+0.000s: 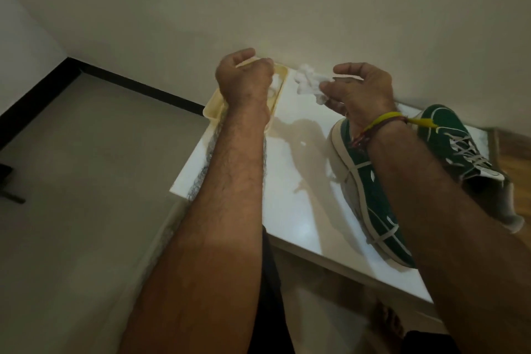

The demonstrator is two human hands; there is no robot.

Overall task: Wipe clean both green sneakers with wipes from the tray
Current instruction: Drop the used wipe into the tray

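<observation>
Both forearms reach over the tabletop point(290, 210): left hand point(244, 77) curls in the tray point(280, 73), apparently fetching wipes; right hand point(363, 89) pinches a wipe point(309, 82), next needing the sneakers point(370, 195).

Pale yellow plastic tray point(283, 73) at far left of white worktop point(290, 201), against the wall, partly hidden; something white inside, blurred. Crumpled white wipe point(307, 82) up off the worktop just right of the tray, one end pinched. Two green sneakers with white stripes and pale soles on the right: near sneaker point(370, 195) tipped on its side, far sneaker point(457, 141) upright, white laces showing, just beside it.
</observation>
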